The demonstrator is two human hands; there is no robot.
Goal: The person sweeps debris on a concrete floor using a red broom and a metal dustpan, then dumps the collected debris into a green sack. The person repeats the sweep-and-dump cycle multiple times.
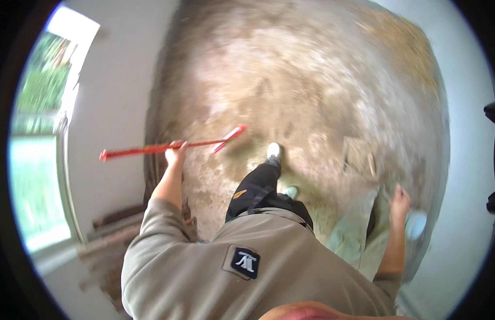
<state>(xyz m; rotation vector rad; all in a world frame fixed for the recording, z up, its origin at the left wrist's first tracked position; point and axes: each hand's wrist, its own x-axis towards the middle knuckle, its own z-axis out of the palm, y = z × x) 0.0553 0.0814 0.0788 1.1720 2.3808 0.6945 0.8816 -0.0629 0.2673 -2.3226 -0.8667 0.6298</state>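
Note:
My left hand [175, 153] is closed round the shaft of a red long-handled tool [151, 150]. The tool is held out across my left side, and its red crosspiece head [229, 139] points toward the middle of the floor. Low on the right is my right hand [400, 204], its fingers closed at the upper edge of a pale green sack [355, 224]. A dark gap shows in the sack's mouth. Motion blur makes the exact grip of the right fingers hard to see.
A stack of wooden pieces [119, 230] lies by the left wall under a window [41, 186]. A pale blue round container [416, 224] stands beside my right forearm. Further out is a flat squarish piece [359, 156] on the dirty floor [274, 90]. Straw-coloured litter [402, 48] covers the far right.

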